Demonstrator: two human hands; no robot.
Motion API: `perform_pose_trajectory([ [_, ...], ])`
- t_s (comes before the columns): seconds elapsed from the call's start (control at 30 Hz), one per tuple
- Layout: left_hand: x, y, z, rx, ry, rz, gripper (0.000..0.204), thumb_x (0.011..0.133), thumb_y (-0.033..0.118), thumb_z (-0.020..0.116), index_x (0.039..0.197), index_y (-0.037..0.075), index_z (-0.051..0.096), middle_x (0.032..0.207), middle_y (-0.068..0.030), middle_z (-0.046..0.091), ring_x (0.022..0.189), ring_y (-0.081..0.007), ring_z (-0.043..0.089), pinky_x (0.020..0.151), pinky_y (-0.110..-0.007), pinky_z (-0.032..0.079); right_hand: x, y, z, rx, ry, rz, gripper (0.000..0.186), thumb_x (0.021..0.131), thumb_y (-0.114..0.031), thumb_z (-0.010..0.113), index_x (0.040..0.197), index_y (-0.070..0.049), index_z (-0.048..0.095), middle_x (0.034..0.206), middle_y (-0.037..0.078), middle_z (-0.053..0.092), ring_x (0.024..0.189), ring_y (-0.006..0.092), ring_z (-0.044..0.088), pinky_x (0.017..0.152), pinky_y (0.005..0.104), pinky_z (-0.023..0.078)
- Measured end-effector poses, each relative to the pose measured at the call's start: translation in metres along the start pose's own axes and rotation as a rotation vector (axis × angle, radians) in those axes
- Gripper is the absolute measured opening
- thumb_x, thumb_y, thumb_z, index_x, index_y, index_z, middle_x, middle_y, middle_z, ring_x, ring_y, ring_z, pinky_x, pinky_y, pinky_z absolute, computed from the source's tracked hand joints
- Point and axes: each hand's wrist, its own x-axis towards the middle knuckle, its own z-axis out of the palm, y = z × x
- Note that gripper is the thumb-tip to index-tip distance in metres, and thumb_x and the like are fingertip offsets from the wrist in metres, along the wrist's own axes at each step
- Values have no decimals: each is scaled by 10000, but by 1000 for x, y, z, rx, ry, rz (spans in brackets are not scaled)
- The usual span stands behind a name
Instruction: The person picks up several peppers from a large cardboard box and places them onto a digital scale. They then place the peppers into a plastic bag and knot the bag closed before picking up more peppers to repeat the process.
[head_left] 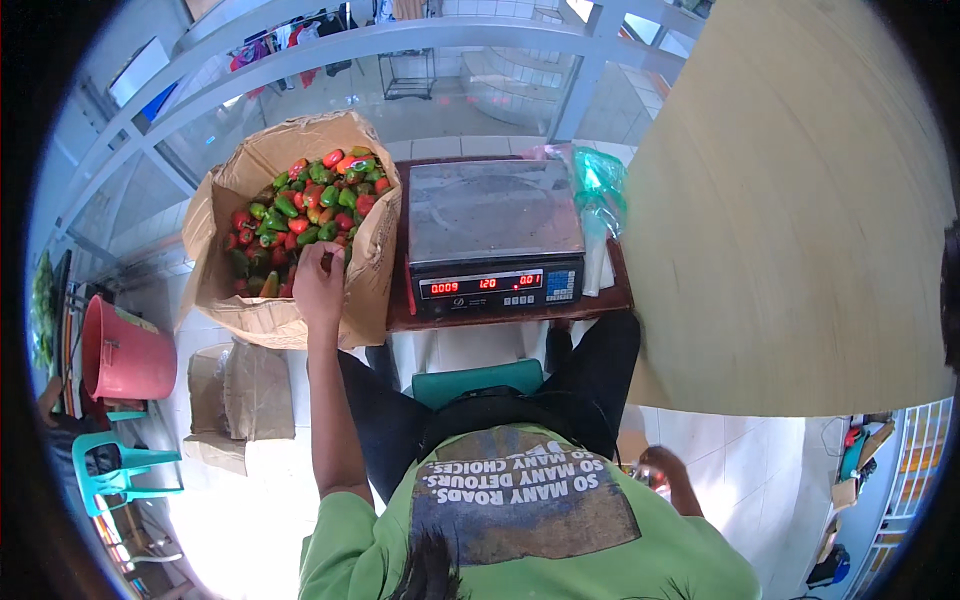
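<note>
My left hand (322, 272) reaches into a cardboard box (220, 295) of red and green peppers (292, 203), fingers curled among them; what they grip is hidden. Right of the box stands a digital scale (492, 215) with a steel pan and red display, on a dark wooden table (610, 270). Green and clear plastic bags (598, 190) lie beside the scale. Low at my right side, by my hip, my right hand (660, 468) is curled around something small that I cannot make out.
A curved pale wooden panel (780, 220) fills the right. At left are a red bucket (128, 350), a green plastic chair (120, 470), flattened cardboard (240, 400) on the floor and part of another person's arm (48, 398). A metal-framed glass partition (480, 40) runs behind the table.
</note>
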Motion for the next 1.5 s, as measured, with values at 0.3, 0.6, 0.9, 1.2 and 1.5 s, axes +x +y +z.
perform_pose_trajectory([
  [0.3,-3,2,-2,95,-40,-7,104,798,176,556,822,76,570,814,-77,569,738,-267,569,615,-355,437,1,-1,79,408,-200,288,191,751,-240,591,744,-60,651,744,118,634,690,254,602,629,350,480],
  [0.6,-4,0,0,109,-13,43,126,810,200,550,834,78,572,819,-81,578,738,-289,571,612,-367,441,4,-4,68,476,-235,327,180,740,-224,612,736,-48,651,729,110,645,632,210,614,560,326,495],
  [0.9,-6,4,-4,126,-22,15,101,813,184,540,831,88,567,814,-79,568,737,-299,564,610,-376,438,-10,-52,-56,564,6,208,152,780,-146,578,705,-18,610,618,83,612,518,145,592,439,268,477],
  [1.2,-7,9,-3,116,15,41,110,816,188,532,832,85,566,806,-79,564,721,-298,564,603,-378,438,-5,-189,-205,425,949,-347,62,774,-72,543,757,-13,536,661,102,552,621,184,551,598,302,432],
  [1.5,-3,8,4,184,6,25,146,829,224,510,838,94,576,824,-78,577,730,-306,572,604,-393,446,192,-181,-250,459,1387,-136,274,725,-189,652,888,-2,534,773,151,596,715,292,585,663,377,448],
])
